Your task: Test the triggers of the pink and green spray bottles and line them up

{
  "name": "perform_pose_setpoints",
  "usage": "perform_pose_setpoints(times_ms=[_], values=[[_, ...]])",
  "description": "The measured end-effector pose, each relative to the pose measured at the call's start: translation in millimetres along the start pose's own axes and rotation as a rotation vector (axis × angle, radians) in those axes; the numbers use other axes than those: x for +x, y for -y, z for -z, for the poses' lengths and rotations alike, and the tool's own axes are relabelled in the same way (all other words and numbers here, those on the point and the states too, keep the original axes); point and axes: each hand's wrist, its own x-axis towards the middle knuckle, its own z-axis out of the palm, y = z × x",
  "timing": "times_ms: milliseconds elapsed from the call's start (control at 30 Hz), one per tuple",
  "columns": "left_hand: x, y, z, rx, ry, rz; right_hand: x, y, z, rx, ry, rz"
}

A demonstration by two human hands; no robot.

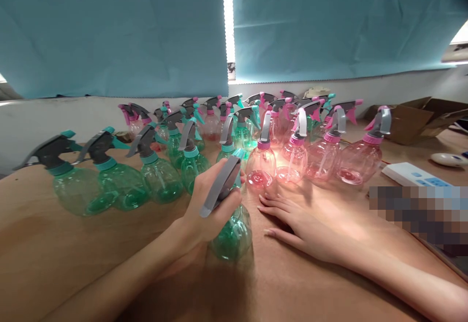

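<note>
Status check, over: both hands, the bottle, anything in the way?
Left hand gripping green spray bottle near its top. Right hand open, palm down on table, nothing held. Close ahead: other green bottles and pink bottles.

The bottles (233,238) are glossy plastic, the tabletop (292,292) smooth wood (perhaps veneer).

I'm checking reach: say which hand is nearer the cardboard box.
Right. The right hand, by the pink bottles, is in front and left of the box; the left hand, holding a green bottle, is farther left.

Left grip (198,208) around green bottle (234,234)
</note>
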Motion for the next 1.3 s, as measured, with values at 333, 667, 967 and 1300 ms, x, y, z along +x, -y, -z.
perform_pose_setpoints(times_ms=[333,667,967,1300], values=[[-6,11,-8.6,-0.027,-0.071,0.033,0,0,-1,-0.008,0.02,-0.027],[-7,12,-9.9,-0.069,-0.068,0.072,1,-1,0,-0.053,0.047,-0.013],[-7,13,-10.6,-0.078,-0.084,0.083,1,-2,0,-0.042,0.049,-0.015],[-6,13,-9.9,-0.071,-0.07,0.083,0,1,1,-0.049,0.079,-0.038]])
